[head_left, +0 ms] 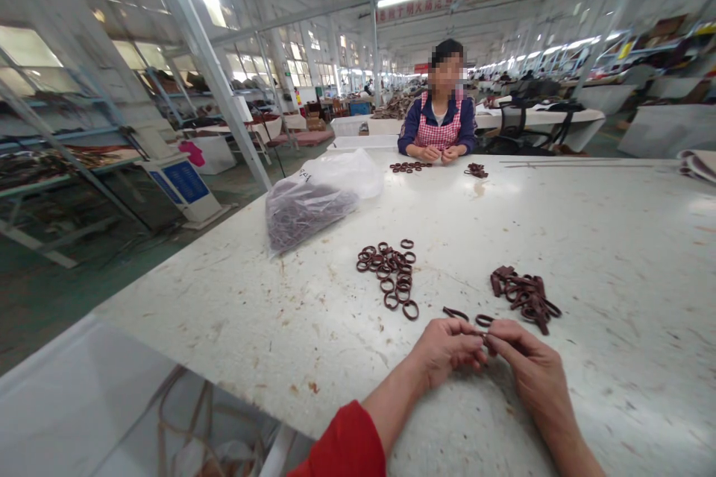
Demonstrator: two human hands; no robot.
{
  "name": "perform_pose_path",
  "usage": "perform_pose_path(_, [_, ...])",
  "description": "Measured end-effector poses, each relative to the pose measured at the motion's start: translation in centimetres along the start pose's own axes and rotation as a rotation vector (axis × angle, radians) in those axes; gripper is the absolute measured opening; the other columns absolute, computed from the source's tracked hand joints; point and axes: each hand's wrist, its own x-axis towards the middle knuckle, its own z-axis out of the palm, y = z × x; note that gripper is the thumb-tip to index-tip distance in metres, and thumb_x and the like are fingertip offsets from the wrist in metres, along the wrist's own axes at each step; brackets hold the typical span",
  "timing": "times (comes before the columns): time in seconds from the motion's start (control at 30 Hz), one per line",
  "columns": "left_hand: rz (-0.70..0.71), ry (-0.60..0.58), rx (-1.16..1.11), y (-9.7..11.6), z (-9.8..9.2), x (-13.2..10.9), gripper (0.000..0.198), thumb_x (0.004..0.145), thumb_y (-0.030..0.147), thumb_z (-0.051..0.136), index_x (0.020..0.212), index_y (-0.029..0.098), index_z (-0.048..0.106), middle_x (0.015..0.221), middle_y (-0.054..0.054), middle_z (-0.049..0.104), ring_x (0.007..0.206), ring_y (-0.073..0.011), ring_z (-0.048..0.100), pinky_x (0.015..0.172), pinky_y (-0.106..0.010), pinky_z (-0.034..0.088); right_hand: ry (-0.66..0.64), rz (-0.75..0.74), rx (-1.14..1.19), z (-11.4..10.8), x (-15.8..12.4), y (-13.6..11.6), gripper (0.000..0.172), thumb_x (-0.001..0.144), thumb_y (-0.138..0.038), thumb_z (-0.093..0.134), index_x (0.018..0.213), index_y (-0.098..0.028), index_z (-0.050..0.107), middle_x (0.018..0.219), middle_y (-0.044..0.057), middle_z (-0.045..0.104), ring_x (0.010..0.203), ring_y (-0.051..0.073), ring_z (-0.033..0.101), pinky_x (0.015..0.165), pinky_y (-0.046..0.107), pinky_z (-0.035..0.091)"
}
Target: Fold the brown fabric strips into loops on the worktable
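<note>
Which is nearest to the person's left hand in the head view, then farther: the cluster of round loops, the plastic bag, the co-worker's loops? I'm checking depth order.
From the left hand:
1. Cluster of round loops, just ahead, slightly left.
2. Plastic bag, farther, left.
3. Co-worker's loops, far table end.

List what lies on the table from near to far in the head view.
Left hand and right hand pinching a brown strip → brown loops → plastic bag → co-worker's loops → co-worker's hands.
</note>
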Motion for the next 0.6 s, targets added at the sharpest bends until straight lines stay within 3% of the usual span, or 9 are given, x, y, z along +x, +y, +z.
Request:
perform_pose_path(0.1, [-0.027, -0.039, -0.005, 0.3, -0.1, -0.2, 0.038, 0.052, 0.035, 0.074, 0.076, 0.010, 0.059, 0.065, -0.004, 0.059, 0.056, -0.0123, 0.056, 0.054, -0.024, 0.041, -0.019, 0.018, 0.061, -0.1, 0.2, 0.3, 0.016, 0.065, -0.034, 0.069, 0.064, -0.018, 0.065, 0.076, 0.006, 0.058, 0.079, 0.022, 0.054, 0.074, 0.034, 0.042])
perform_pose_path(0.27, [0.003, 0.020, 0.008, 0.2, 0.2, -0.1, 0.034, 0.048, 0.031, 0.076, 0.069, 0.010, 0.058, 0.060, -0.002, 0.057, 0.051, -0.0098, 0.052, 0.053, -0.023, 0.038, 0.002, 0.113, 0.145, -0.2, 0.2, 0.8, 0.017, 0.060, -0.034, 0.072, 0.065, -0.018, 0.067, 0.087, 0.008, 0.061, 0.088, 0.024, 0.054, 0.079, 0.034, 0.044])
perform_pose_path(0.43, [0.138, 0.037, -0.046, -0.1, 0.4, 0.1, 0.032, 0.046, 0.025, 0.077, 0.067, 0.011, 0.056, 0.065, -0.002, 0.057, 0.053, -0.0086, 0.050, 0.054, -0.022, 0.037, -0.081, 0.355, 0.420, 0.3, 0.0, 0.0, 0.031, 0.064, -0.038, 0.070, 0.089, -0.018, 0.067, 0.084, 0.008, 0.064, 0.069, 0.020, 0.057, 0.060, 0.031, 0.049])
perform_pose_path(0.6, [0.238, 0.100, 0.096, -0.4, 0.0, 0.6, 0.023, 0.053, 0.023, 0.069, 0.067, 0.013, 0.054, 0.063, 0.000, 0.056, 0.050, -0.0084, 0.047, 0.050, -0.021, 0.035, -0.129, 0.452, 0.590, 0.3, -0.2, -0.9, 0.032, 0.063, -0.031, 0.072, 0.092, -0.017, 0.067, 0.081, 0.007, 0.063, 0.063, 0.015, 0.056, 0.053, 0.026, 0.047])
